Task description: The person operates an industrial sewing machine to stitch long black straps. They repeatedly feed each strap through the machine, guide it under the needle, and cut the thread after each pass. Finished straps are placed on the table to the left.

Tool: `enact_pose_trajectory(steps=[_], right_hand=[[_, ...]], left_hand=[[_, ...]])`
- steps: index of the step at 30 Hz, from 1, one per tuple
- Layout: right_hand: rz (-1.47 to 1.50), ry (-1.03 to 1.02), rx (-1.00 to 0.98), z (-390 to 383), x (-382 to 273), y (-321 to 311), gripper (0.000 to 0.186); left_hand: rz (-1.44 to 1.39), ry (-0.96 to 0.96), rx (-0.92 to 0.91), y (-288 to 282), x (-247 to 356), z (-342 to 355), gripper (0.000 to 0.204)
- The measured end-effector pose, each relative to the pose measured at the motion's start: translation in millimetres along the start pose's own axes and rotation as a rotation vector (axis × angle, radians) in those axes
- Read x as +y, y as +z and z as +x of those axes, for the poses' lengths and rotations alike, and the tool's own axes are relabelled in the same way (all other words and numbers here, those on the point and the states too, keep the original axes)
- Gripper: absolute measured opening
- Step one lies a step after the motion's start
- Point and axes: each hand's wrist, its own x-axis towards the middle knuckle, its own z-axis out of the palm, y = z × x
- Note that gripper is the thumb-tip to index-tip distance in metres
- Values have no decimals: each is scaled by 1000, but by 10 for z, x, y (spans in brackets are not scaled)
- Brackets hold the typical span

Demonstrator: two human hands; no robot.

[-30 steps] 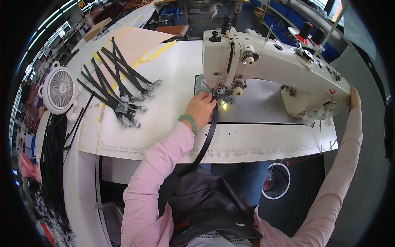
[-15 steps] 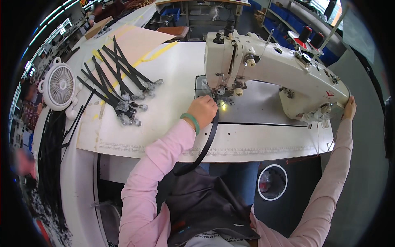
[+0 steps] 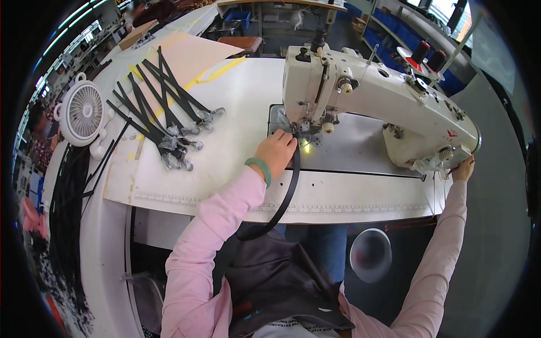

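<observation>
A cream sewing machine [image 3: 372, 84] stands on the white table, its small lamp lit by the needle. My left hand [image 3: 276, 149] pinches a black strap [image 3: 286, 200] just below the presser foot; the strap curves down past the table's front edge. At the machine's right end, my right hand [image 3: 464, 167] has its fingers curled on the lower rim of the handwheel [image 3: 477, 141]. Several black straps [image 3: 143, 104] with plastic-wrapped ends lie spread to the left of the machine, partly over pink paper [image 3: 200, 53] with yellow strips.
A white fan [image 3: 84, 110] stands at the left beside long hanging black straps [image 3: 70, 208]. Thread cones [image 3: 420, 53] sit on a stand behind the machine. A round bin [image 3: 370, 256] is below the table. Blurred people [image 3: 127, 17] and blue crates [image 3: 236, 19] are farther back.
My right hand has moved down along the handwheel, from its upper side to the lower rim. My left hand holds the strap at nearly the same place by the needle.
</observation>
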Motion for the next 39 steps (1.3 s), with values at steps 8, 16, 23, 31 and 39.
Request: enact_pose_trajectory(steps=[8, 16, 23, 31, 39], right_hand=[[-119, -489, 86, -1355, -943, 418, 34], [-195, -972, -1075, -3295, -1433, 959, 10], [-79, -1093, -1512, -3891, -1368, 1457, 26], [4, -1023, -1497, -3884, -1350, 1454, 26], [8, -1042, -1501, -3886, -1339, 1473, 25]], left_hand=[[-232, 100, -43, -234, 57, -126, 16], [-229, 101, -15, -230, 50, -80, 15], [-282, 82, -63, -286, 61, -77, 21], [-254, -42, -98, -222, 50, -107, 36], [-441, -43, -191, -67, -384, -25, 31]])
